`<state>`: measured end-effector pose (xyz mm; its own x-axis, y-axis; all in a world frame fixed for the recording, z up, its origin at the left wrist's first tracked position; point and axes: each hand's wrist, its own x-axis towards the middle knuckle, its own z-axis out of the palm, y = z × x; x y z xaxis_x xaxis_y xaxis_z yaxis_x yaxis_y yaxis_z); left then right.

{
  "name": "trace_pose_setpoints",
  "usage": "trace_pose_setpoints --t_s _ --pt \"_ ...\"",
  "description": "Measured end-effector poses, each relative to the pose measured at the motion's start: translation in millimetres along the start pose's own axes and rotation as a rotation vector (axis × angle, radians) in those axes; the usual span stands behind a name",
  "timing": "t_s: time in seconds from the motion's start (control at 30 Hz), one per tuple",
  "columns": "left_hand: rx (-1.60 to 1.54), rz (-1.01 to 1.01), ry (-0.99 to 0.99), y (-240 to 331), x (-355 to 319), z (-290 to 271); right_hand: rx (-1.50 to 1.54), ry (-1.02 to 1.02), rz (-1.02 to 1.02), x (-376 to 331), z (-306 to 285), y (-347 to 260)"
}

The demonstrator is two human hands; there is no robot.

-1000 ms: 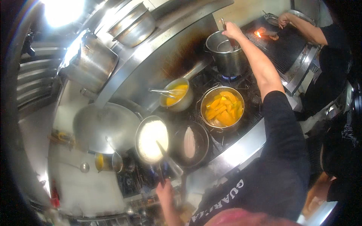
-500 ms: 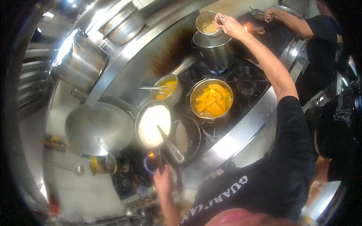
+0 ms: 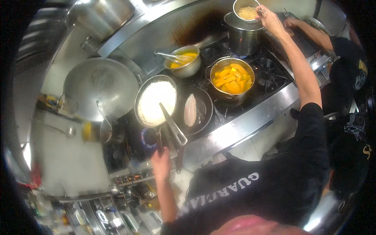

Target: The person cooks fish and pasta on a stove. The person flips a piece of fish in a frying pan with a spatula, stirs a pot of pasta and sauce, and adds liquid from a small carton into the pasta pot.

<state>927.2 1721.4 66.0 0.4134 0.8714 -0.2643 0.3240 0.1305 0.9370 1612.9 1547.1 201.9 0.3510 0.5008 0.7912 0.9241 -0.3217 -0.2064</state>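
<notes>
My left hand (image 3: 161,158) is closed around the dark handle of a pan (image 3: 150,96) of creamy white sauce, tilted over the stove's near left part. A wide-handled metal utensil (image 3: 172,124) rests in the sauce. Out at the far right, my right hand (image 3: 269,22) grips a metal pasta basket (image 3: 235,8) with pale noodles (image 3: 247,13) inside. It is over the back of a tall stockpot (image 3: 243,39). Beside the sauce pan, a pale fish fillet (image 3: 190,110) lies in a dark frying pan (image 3: 204,113).
A pot of orange chunks (image 3: 232,79) sits mid-stove; behind it is a pan with yellow liquid and a whisk (image 3: 178,57). A large wok (image 3: 100,88) stands left, with a ladle (image 3: 105,123) near it. A burner flame (image 3: 149,137) burns. A co-worker's arm (image 3: 313,35) reaches in at far right.
The view has shifted, so the stove sits higher in the picture. My left hand has moved the sauce pan left, uncovering the whole fillet. My right hand keeps the pasta basket above the stockpot.
</notes>
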Motion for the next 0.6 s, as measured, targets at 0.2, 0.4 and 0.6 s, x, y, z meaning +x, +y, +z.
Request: trace_pose_setpoints --t_s 0.2,0.4,0.6 --pt "0.024 -0.047 0.127 -51.4 -20.3 -42.9 -0.091 0.004 -0.040 3.0 18.3 -9.6" --pt "0.109 -0.067 0.301 -117.5 -36.3 -78.8 -0.160 0.104 -0.070 20.3 46.1 25.2" --pt "-0.051 -0.146 0.377 -87.3 -96.8 -75.1 0.201 0.056 0.319 42.6 113.9 66.2"
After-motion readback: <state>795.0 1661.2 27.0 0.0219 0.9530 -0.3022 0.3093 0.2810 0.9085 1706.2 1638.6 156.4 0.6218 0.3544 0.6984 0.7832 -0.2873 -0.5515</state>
